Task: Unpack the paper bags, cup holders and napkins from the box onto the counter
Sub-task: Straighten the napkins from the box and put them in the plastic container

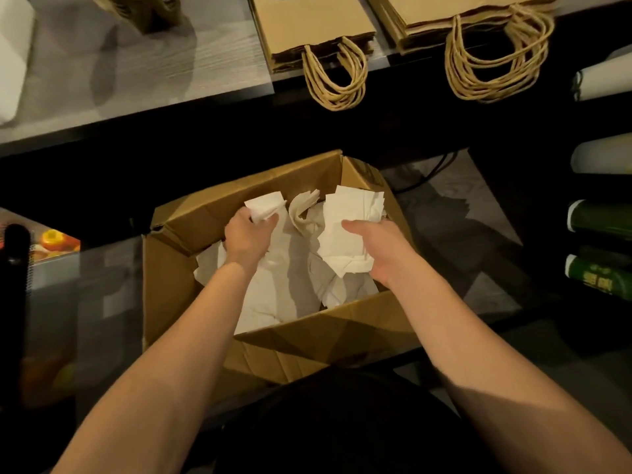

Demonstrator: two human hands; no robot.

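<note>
An open cardboard box [345, 331] stands on the floor below the counter, with loose white napkins [284, 289] lying in it. Inside the box, my left hand [248, 236] grips a small bunch of napkins [265, 205]. My right hand [383, 248] holds a thicker stack of napkins [347, 230], thumb on top. Two stacks of brown paper bags [307, 25] [461, 12] with twisted handles lie on the grey counter [136, 80]. Brown cup holders [143, 8] stand at the counter's far edge, partly cut off.
A white object [13, 56] sits at the counter's left end. Green bottles or rolls [598, 271] lie on dark shelving to the right. A colourful printed box [51, 244] and a black post [15, 268] are at the left.
</note>
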